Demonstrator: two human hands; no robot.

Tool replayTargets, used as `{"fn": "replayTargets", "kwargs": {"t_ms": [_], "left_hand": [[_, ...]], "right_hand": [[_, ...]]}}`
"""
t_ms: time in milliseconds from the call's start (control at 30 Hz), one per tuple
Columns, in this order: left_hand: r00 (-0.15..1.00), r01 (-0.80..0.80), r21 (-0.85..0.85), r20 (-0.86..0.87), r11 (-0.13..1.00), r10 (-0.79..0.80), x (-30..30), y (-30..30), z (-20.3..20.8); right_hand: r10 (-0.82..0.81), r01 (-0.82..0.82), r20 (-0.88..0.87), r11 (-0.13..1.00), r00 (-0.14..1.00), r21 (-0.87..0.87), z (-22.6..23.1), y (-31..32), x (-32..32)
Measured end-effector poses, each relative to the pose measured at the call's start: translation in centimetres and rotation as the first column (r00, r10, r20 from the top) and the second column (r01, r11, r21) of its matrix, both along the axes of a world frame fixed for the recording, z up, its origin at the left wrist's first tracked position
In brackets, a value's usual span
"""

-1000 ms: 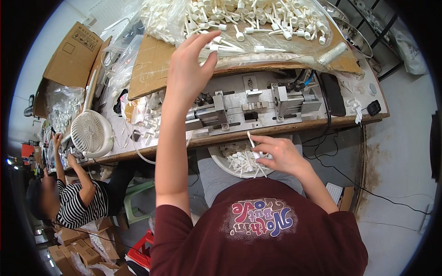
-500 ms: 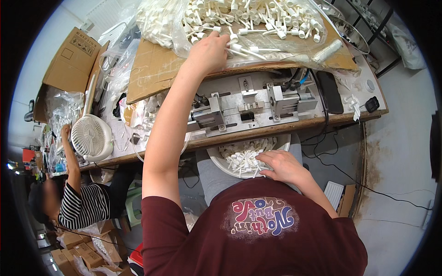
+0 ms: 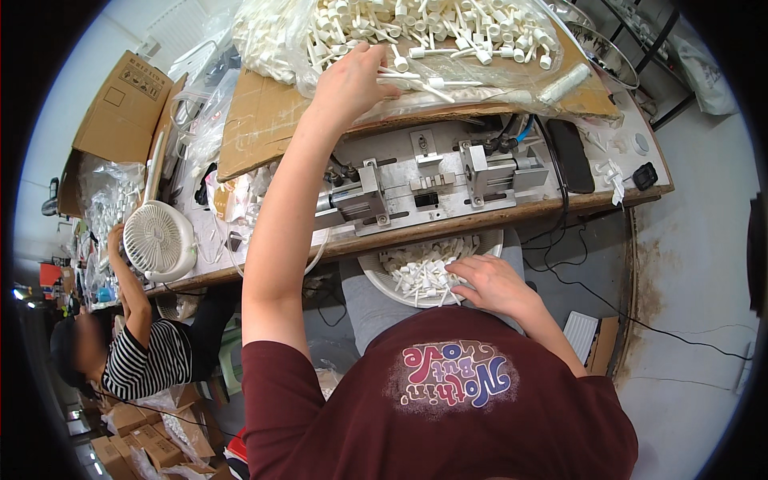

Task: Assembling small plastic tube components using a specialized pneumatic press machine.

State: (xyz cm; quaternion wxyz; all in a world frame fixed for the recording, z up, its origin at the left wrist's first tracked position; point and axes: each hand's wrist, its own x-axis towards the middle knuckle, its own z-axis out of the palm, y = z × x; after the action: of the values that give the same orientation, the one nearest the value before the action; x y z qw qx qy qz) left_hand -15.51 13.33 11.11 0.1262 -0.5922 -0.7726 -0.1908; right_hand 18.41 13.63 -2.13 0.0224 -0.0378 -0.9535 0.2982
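Observation:
My left hand (image 3: pixel 350 82) is over the front of a cardboard sheet (image 3: pixel 264 112), thumb and fingers apart. Beside its fingertips lie a few white stick-handled plastic pieces with cup-shaped heads (image 3: pixel 436 82); I see none gripped. A big heap of the same pieces (image 3: pixel 448 24) spreads behind it on clear plastic. My right hand (image 3: pixel 494 282) rests at the right side of a round white basket (image 3: pixel 374 278) on my lap. Its fingers are stretched out, touching small white plastic pieces (image 3: pixel 424 276) inside.
A metal fixture with two clamp blocks (image 3: pixel 428 184) stands on the bench between my hands. To its right are a black phone (image 3: pixel 570 156) and cables. A white fan (image 3: pixel 160 240) stands at left, near a co-worker in a striped shirt (image 3: pixel 148 360). Cardboard boxes (image 3: pixel 152 444) fill the lower left.
My left hand has drawn back slightly to the left from the loose stick pieces, its thumb and fingers further apart. The right hand stays at the basket. The co-worker's arm has shifted a little.

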Motion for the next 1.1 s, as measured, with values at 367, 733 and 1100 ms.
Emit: {"fn": "replayTargets", "kwargs": {"t_ms": [367,733,1100], "left_hand": [[0.997,-0.008,0.084,-0.08,0.996,0.015,1.9,1.2,0.3],[0.966,0.26,0.029,0.0,0.965,-0.26,2.0,4.9,-3.6],[0.973,0.218,0.072,0.059,0.973,-0.222,3.3,1.7,-2.4]], "right_hand": [[-0.03,0.03,-0.018,1.0,0.999,0.007,-0.6,0.0,0.3],[-0.016,0.016,-0.055,1.0,0.998,0.006,-0.9,-0.6,0.1],[-0.018,0.018,-0.048,1.0,0.999,0.012,-0.9,-0.3,-0.2]]}}
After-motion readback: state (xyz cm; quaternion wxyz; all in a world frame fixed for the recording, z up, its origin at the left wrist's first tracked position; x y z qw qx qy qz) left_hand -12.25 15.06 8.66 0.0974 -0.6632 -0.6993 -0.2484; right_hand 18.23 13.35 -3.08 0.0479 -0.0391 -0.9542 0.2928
